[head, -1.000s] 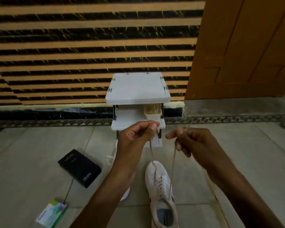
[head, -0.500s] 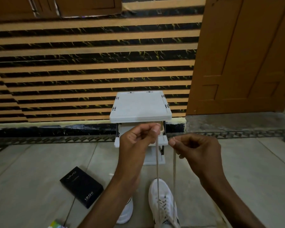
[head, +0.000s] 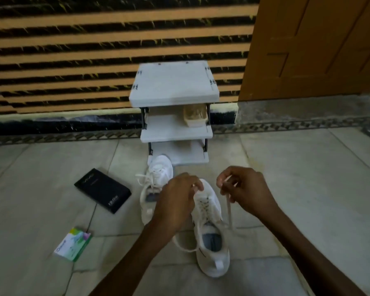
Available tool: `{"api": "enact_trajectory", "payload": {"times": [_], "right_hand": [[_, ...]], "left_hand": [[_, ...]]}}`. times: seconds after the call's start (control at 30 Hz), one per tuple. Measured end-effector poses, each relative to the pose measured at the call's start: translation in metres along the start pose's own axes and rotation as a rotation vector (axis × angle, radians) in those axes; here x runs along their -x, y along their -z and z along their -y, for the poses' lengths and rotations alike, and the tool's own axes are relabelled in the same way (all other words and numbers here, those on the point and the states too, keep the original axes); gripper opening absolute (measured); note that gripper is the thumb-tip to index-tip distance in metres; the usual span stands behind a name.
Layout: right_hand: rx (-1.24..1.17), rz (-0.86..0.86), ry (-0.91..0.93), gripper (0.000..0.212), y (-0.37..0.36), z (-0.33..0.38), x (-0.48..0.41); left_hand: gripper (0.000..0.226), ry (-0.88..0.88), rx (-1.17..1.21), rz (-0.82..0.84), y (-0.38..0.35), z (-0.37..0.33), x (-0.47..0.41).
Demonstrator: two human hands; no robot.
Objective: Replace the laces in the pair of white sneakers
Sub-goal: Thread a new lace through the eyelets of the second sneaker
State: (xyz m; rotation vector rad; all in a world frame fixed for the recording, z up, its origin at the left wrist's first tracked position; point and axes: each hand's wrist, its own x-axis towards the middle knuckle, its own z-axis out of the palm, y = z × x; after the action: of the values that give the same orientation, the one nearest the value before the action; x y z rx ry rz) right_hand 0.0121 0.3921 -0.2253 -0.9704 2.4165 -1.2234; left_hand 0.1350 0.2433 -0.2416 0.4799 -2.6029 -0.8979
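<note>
On the tiled floor (head: pixel 297 189) the near sneaker (head: pixel 210 212) looks threaded but untied, left hand (head: pixel 177 201) and right hand (head: pixel 247 192) each pinching its lace (head: pixel 229 208); the far sneaker (head: pixel 161 170) seems loosely laced.

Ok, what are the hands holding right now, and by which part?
The lace of the nearer sneaker: the left hand and right hand each pinch one end of it at the fingertips.

— Item: head view, wide-angle, one. Where do we stand?
— We look from above, forward and down onto the floor (head: pixel 51 167). Left hand (head: pixel 177 201) and right hand (head: pixel 247 190) close beneath us, white shelf (head: pixel 173 82) farther ahead, striped wall (head: pixel 73 50) and door (head: pixel 318 39) farthest, along the top.
</note>
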Motion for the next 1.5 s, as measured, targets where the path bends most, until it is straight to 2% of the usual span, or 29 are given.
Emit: {"api": "enact_trajectory", "payload": {"times": [0.1, 0.2, 0.33, 0.4, 0.53, 0.63, 0.8, 1.03, 1.3, 1.5], "right_hand": [[0.213, 0.193, -0.100, 0.014, -0.019, -0.031, 0.012], [0.285, 0.272, -0.185, 0.001, -0.038, -0.049, 0.019], [0.363, 0.230, -0.209, 0.028, -0.055, -0.059, 0.024], [0.415, 0.201, -0.186, 0.035, -0.061, -0.062, 0.025], [0.514, 0.180, -0.152, 0.037, -0.069, -0.063, 0.025], [0.503, 0.186, -0.160, 0.036, -0.069, -0.063, 0.026], [0.388, 0.202, -0.188, 0.032, -0.064, -0.061, 0.025], [0.440, 0.211, -0.176, 0.035, -0.069, -0.060, 0.025], [0.402, 0.148, -0.167, 0.012, -0.074, -0.062, 0.033], [0.345, 0.109, -0.185, 0.013, -0.080, -0.064, 0.039]], "left_hand": [[0.017, 0.101, -0.056, 0.178, -0.029, 0.028, 0.016], [0.009, 0.165, -0.099, 0.230, -0.046, 0.039, 0.025], [0.006, 0.196, -0.024, 0.190, -0.055, 0.041, 0.028], [0.007, 0.214, 0.025, 0.203, -0.056, 0.044, 0.027], [0.009, 0.192, 0.074, 0.234, -0.059, 0.050, 0.023], [0.007, 0.159, 0.127, 0.231, -0.062, 0.056, 0.020], [0.006, 0.307, 0.261, 0.157, -0.069, 0.067, 0.018], [0.006, 0.106, 0.137, 0.281, -0.063, 0.067, 0.008], [0.005, -0.048, 0.021, 0.329, -0.064, 0.067, 0.004], [0.007, -0.051, 0.003, 0.388, -0.067, 0.070, 0.002]]}}
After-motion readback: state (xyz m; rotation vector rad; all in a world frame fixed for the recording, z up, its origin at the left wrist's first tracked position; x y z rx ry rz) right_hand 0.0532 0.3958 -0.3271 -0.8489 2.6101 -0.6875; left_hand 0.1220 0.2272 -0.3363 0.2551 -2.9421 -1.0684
